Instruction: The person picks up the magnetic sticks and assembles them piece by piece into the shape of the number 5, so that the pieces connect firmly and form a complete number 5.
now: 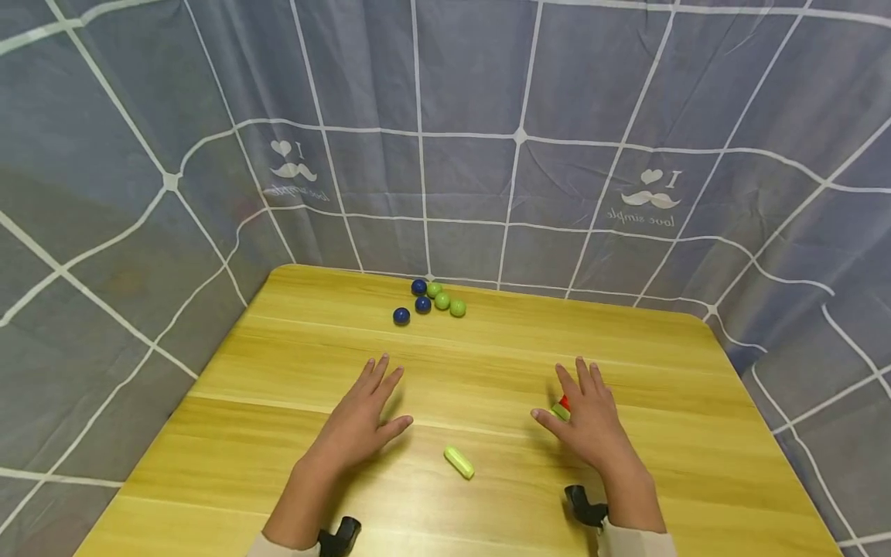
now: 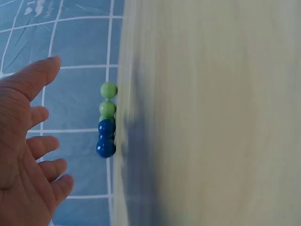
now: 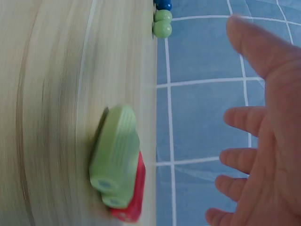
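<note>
My left hand is held over the left half of the wooden table, fingers spread and nothing in it. Over the right half hovers my right hand, its fingers also extended and holding nothing. A short pale green stick-like piece lies between the hands. Partly hidden under the right hand are a green piece and a red piece. In the right wrist view, a ridged green piece overlaps another green one, with a red piece beside them, all below the right palm.
Near the table's back edge sit three dark blue balls and three light green balls, grouped close together. A grey-blue curtain with white grid lines surrounds the table at the back and sides.
</note>
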`<action>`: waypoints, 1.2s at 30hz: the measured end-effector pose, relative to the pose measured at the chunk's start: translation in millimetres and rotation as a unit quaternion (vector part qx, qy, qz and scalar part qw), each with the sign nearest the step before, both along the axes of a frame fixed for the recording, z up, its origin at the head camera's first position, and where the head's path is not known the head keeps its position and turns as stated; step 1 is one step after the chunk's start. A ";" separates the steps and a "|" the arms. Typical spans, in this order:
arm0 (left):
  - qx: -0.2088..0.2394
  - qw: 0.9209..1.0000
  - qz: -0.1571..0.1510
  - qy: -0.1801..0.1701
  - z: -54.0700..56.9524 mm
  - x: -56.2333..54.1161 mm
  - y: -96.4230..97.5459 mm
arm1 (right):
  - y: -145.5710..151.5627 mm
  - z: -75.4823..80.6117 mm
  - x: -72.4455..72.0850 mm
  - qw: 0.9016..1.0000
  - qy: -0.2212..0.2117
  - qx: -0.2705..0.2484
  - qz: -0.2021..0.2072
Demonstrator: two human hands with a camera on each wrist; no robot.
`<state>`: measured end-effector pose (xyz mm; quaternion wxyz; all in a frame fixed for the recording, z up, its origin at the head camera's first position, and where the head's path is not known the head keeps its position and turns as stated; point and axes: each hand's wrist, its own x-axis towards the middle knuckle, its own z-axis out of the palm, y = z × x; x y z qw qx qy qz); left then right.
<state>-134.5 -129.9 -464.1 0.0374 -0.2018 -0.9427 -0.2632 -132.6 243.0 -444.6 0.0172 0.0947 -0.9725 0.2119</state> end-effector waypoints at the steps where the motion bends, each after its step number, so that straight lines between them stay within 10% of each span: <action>1: 0.016 1.000 -0.004 -0.016 -1.6 1.3 1.7 | -0.5 -1.2 -0.6 1.000 0.001 -0.011 0.004; 17: 0.119 0.975 -0.120 -0.143 -23.3 15.2 33.7 | -21.6 -12.9 -18.4 0.989 -0.004 -0.137 0.049; 36: 0.114 0.978 -0.158 -0.071 -36.8 16.5 51.6 | -45.3 -22.9 -44.1 0.973 -0.011 -0.220 0.074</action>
